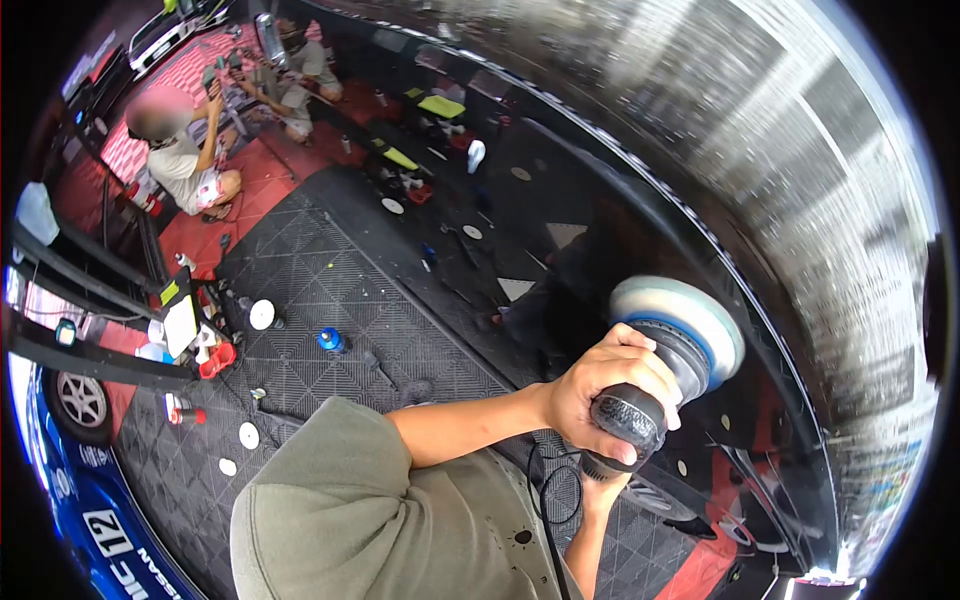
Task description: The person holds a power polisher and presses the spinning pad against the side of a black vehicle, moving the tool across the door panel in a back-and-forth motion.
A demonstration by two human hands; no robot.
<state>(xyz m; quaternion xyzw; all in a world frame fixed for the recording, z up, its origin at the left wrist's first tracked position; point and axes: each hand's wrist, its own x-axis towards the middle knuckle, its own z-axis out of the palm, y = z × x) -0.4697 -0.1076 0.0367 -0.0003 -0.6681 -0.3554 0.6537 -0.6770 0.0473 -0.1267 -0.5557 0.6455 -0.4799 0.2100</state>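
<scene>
A black power polisher (632,415) with a blue ring and a round whitish pad (665,298) is held in both my hands. My left hand (618,375) is wrapped over its head and front grip. Lower down, my right hand (605,488) holds the rear of its body, mostly hidden under the tool. The pad lies against or just over a glossy black car panel (570,200); exact contact cannot be made out. A black cable (548,510) hangs from the tool beside my olive shirt.
A person (185,160) sits on the red floor at the upper left. Bottles, a red tray (217,360) and a blue bottle (331,340) stand on the grey floor tiles. Loose round pads (262,314) lie nearby. A blue car (95,500) is at the lower left.
</scene>
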